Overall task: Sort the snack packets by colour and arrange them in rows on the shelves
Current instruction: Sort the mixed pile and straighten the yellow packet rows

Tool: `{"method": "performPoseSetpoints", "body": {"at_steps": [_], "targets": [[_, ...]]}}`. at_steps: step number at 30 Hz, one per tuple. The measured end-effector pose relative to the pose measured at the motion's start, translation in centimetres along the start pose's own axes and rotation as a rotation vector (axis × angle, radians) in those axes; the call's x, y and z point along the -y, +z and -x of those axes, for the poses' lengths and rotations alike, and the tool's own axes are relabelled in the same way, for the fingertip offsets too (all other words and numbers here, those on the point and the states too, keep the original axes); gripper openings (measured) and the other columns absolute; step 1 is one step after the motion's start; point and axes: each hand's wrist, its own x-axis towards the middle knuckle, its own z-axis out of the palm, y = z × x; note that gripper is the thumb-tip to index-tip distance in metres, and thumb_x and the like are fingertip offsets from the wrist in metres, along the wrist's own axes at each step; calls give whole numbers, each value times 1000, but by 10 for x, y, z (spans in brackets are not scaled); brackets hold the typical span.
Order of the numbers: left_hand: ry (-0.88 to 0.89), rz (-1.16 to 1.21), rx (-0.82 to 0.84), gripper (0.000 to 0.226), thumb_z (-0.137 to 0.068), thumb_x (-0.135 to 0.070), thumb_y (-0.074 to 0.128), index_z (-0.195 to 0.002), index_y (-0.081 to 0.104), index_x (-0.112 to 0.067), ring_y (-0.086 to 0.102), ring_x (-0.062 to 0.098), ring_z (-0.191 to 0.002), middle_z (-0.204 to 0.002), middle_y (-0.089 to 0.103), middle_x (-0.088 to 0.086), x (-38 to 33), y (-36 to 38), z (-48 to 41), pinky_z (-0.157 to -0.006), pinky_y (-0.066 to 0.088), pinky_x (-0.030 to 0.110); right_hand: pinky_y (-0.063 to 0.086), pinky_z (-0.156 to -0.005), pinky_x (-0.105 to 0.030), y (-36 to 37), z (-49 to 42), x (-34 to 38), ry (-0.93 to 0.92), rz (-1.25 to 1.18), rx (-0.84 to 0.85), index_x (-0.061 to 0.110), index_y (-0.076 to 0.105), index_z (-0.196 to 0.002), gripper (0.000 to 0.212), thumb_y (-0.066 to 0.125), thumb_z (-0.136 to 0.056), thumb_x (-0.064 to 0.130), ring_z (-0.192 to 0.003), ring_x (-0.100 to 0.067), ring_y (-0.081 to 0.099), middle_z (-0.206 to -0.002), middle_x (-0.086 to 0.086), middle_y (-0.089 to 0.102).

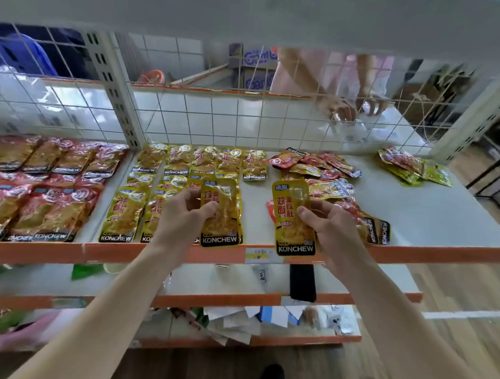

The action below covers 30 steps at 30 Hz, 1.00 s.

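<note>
Your left grip [184,212] pinches one yellow packet [221,231] directly over the yellow rows [184,160], nearest the open slot, while your right grip [327,225] pinches a second yellow packet [294,240], long axis front-to-back, right of those rows beside the unsorted pile [324,169].

- Left yellow packet [220,214]: upright, "KONCHEW" band lowest, was pinched by the left hand [182,212] over the front of the yellow rows.
- Right yellow packet [294,220]: same design, upright, was pinched by the right hand [327,224] above the shelf [428,214] front edge.
- Yellow rows [198,161]: packets lay flat and overlapping, mid-shelf.
- Red rows [42,197]: lay flat in the left bay.
- Mixed pile [329,175]: red and yellow packets lay jumbled, right of the yellow rows.
- Small heap [413,167]: lay at the back right.
</note>
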Motion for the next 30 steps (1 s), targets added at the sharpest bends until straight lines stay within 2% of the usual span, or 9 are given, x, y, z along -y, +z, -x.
{"method": "performPoseSetpoints", "body": {"at_steps": [3, 7, 10, 13, 16, 19, 23, 27, 30], "targets": [[-8, -66, -35, 25, -80, -29, 78, -102, 68, -26, 71, 27, -97, -98, 74, 4, -2, 22, -11, -83, 58, 46, 60, -80, -41, -16, -19, 7, 5, 39, 15, 10, 69, -103, 11, 66, -92, 10, -92, -23, 74, -97, -8, 77], [-13, -127, -62, 22, -87, -15, 75, -108, 70, -11, 74, 23, -89, -95, 75, 6, -6, 48, -24, -88, 58, 51, 62, -75, -39, -31, -41, 18, 12, 75, 36, 10, 69, -103, 12, 68, -92, 13, -87, -21, 75, -93, -5, 77], [-37, -155, -92, 25, -85, -18, 78, -107, 72, -8, 74, 20, -86, -94, 75, 5, -6, 61, -36, -85, 59, 53, 62, -78, -42, -37, -56, 21, 12, 106, 40, 13, 69, -103, 12, 69, -91, 15, -87, -20, 75, -92, -3, 77], [-28, -193, -104, 22, -82, -24, 79, -101, 74, -14, 73, 20, -90, -94, 75, 2, -8, 69, -50, -86, 59, 44, 61, -79, -44, -39, -67, 22, 17, 112, 39, 13, 69, -105, 15, 71, -90, 15, -85, -21, 75, -92, -4, 77], [-14, -208, -102, 15, -86, -20, 77, -99, 71, -15, 71, 12, -84, -94, 73, 0, -10, 76, -68, -73, 55, 27, 61, -81, -45, -38, -75, 20, 14, 123, 29, 12, 69, -105, 16, 71, -90, 14, -86, -22, 75, -92, -5, 77], [10, -273, -98, 11, -86, -23, 78, -93, 72, -18, 71, 13, -83, -92, 74, 0, -13, 83, -84, -75, 57, 30, 60, -83, -45, -39, -81, 18, 5, 158, 10, 13, 71, -105, 16, 72, -89, 16, -88, -22, 75, -94, -5, 77], [107, -497, -151, 21, -86, -31, 77, -95, 73, -11, 68, 24, -89, -92, 74, 6, -10, 92, -104, -83, 55, 36, 61, -81, -41, -46, -86, 19, -12, 200, -23, 13, 71, -104, 17, 73, -89, 18, -89, -21, 74, -96, -4, 76], [198, -682, -154, 27, -91, -29, 72, -104, 72, -5, 58, 19, -86, -99, 71, 10, -4, 101, -109, -74, 41, 27, 60, -83, -43, -53, -90, 20, -25, 192, -64, 17, 71, -100, 12, 74, -88, 19, -88, -21, 74, -96, -5, 76], [237, -892, -215, 33, -93, -39, 68, -110, 71, -11, 55, 28, -104, -110, 68, 12, 2, 103, -114, -84, 41, 37, 60, -81, -40, -53, -92, 19, -37, 227, -74, 17, 71, -100, 13, 74, -87, 20, -90, -21, 73, -95, -4, 76]]}}
